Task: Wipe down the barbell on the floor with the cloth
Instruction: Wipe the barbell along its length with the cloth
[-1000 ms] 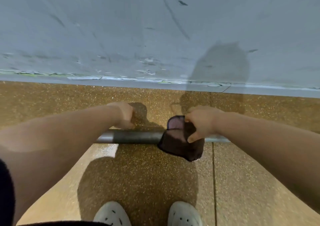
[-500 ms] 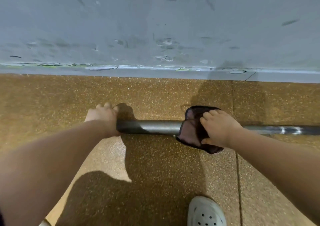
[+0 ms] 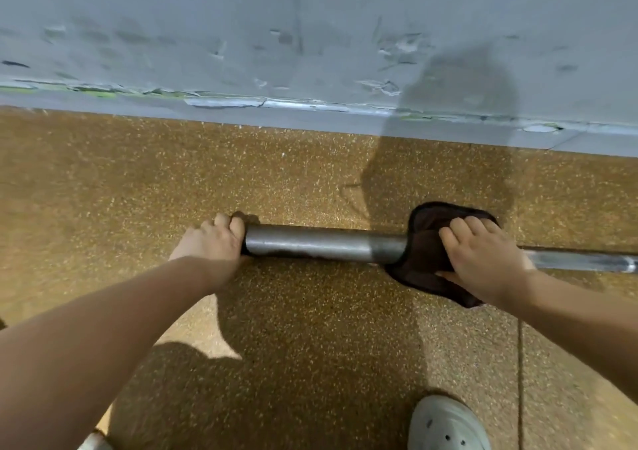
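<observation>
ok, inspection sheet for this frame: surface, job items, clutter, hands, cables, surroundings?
Surface: speckled brown floor, shadows across it, one seam line at right.
Job's things: grey metal barbell lies on the floor, roughly parallel to the wall; dark brown cloth is draped over it between the thick sleeve and the thinner shaft.
Clutter: nothing seen.
Hands: left hand grips the barbell's end; right hand holds the cloth around the bar, fingers over the top.
Cables: nothing seen.
Surroundings: scuffed grey wall, paint chipped along its base; pale perforated shoe at the bottom edge.
</observation>
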